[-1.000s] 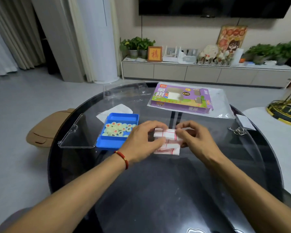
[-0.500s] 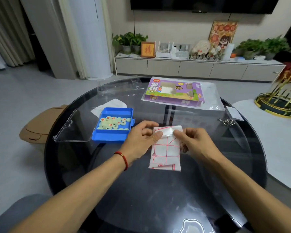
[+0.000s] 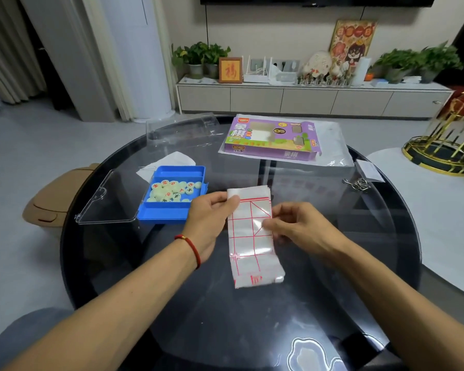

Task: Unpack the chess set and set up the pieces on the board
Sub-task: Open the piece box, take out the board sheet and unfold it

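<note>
A folded white paper board (image 3: 252,245) with red grid lines lies partly unfolded as a long strip on the dark round glass table (image 3: 252,330). My left hand (image 3: 209,218) pinches its top left corner. My right hand (image 3: 298,228) pinches its right edge near the middle. To the left stands a blue case (image 3: 172,210) holding several pale round pieces (image 3: 172,191) marked in red and black, its clear lid (image 3: 107,202) swung open to the left.
The purple chess set box (image 3: 273,140) lies on a clear plastic bag at the table's far side. A clear plastic tray (image 3: 182,127) and white paper (image 3: 172,159) sit behind the blue case. A metal ring puzzle (image 3: 358,183) lies at the right edge.
The small folded packet has been opened step by step into a long strip reaching toward me. My left hand now holds the top corner and my right hand has moved down the right edge.
</note>
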`<state>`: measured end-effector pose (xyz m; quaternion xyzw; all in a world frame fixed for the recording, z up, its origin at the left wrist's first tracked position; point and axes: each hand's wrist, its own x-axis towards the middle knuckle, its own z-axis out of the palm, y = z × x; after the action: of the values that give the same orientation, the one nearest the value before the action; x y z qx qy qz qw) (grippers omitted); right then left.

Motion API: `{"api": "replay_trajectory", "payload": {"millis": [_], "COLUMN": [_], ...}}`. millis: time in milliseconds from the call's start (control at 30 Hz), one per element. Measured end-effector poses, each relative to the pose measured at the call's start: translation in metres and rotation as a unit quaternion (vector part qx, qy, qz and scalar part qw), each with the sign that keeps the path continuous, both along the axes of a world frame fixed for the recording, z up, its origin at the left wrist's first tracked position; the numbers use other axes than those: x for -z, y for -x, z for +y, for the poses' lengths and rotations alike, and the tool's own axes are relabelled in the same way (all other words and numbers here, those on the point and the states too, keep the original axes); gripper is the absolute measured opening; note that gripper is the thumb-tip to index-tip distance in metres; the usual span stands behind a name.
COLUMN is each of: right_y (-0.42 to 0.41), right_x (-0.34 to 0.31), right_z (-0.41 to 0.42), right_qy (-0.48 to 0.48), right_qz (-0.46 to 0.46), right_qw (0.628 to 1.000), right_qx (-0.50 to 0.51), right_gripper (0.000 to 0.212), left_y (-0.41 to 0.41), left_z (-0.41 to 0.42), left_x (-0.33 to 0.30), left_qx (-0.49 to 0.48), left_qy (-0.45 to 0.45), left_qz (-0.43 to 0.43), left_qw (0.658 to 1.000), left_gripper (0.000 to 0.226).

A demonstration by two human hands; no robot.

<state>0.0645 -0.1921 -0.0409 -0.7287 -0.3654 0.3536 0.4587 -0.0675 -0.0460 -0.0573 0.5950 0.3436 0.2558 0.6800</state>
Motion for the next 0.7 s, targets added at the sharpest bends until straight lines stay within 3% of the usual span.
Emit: {"api": "replay_trajectory", "payload": {"millis": [67,133,233,300,333,400,500,700], "right_y": [0.0,0.0,-0.001,-0.003,-0.005,-0.006,-0.005,0.003], "right_x": [0.002,0.003,0.003,0.003,0.004,0.005,0.007,0.005], "right_z": [-0.001,-0.003,-0.003,-0.003,-0.003,-0.002,0.0,0.004], "right_qy": [-0.003,-0.014,-0.028,-0.029,-0.027,-0.03,-0.045,-0.084], "right_qz": [0.008,0.015,0.025,0.009,-0.01,-0.059,-0.064,0.043], "right_qw": [1.0,1.0,0.996,0.994,0.992,0.989,0.989,0.993], "right_qx": [0.006,0.022,0.077,0.109,0.119,0.131,0.123,0.076], "right_gripper": [0.014,0.017,0.023,0.027,0.029,0.03,0.036,0.062], "left_y": [0.0,-0.002,0.0,0.004,0.005,0.006,0.005,0.008], "left_z": [0.0,0.0,-0.003,-0.01,-0.015,-0.025,-0.033,-0.035], "left_x": [0.001,0.002,0.005,0.004,0.003,-0.003,-0.005,-0.005], "left_qx": [0.012,0.008,-0.026,-0.06,-0.053,0.03,0.147,0.167], "left_qy": [0.052,0.032,-0.193,-0.391,-0.439,-0.428,-0.335,-0.273], "left_qz": [-0.003,0.008,0.091,0.098,0.081,0.073,0.134,0.111], "left_qw": [0.999,0.999,0.977,0.913,0.893,0.9,0.921,0.941], "left_gripper": [0.009,0.018,0.036,0.035,0.031,0.026,0.039,0.059]}}
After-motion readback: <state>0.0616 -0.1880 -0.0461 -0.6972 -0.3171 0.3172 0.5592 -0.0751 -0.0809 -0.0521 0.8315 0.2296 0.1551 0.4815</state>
